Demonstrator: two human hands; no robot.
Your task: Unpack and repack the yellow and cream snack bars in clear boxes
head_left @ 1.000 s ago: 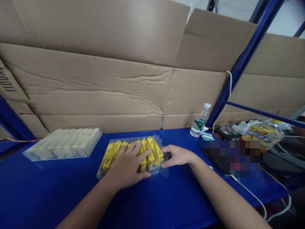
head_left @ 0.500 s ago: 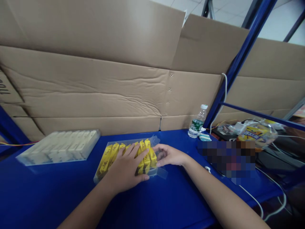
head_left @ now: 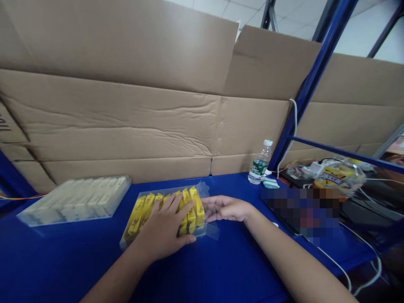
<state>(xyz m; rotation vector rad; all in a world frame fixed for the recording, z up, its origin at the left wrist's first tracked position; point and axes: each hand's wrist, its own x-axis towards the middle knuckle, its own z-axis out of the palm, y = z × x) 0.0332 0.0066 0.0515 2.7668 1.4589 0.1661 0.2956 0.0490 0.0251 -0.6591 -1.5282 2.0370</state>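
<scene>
A clear plastic box (head_left: pixel 125 240) holds a row of several yellow packets (head_left: pixel 136 219) with dark print. Across the top of the packets lies my left hand (head_left: pixel 167 225), fingers spread, its thumb at the box's near side. My right hand (head_left: pixel 225 208) is at the box's right end, beside the clear end flaps (head_left: pixel 212 230). Its fingers are apart and point left, the tips close to the rightmost packet, and nothing shows in its grasp.
Another clear box (head_left: pixel 75 200) with pale packs stands at the left. At the back right are a water bottle (head_left: pixel 259 164) and a small blue-white packet (head_left: pixel 270 183). Farther right lie a blurred dark object (head_left: pixel 303 214), cables and a clear jar (head_left: pixel 341 181).
My right hand's fingers have straightened and opened at the box's end. The rightmost yellow packet now stands straighter in the row. My left hand stays on the packets; the view has shifted slightly.
</scene>
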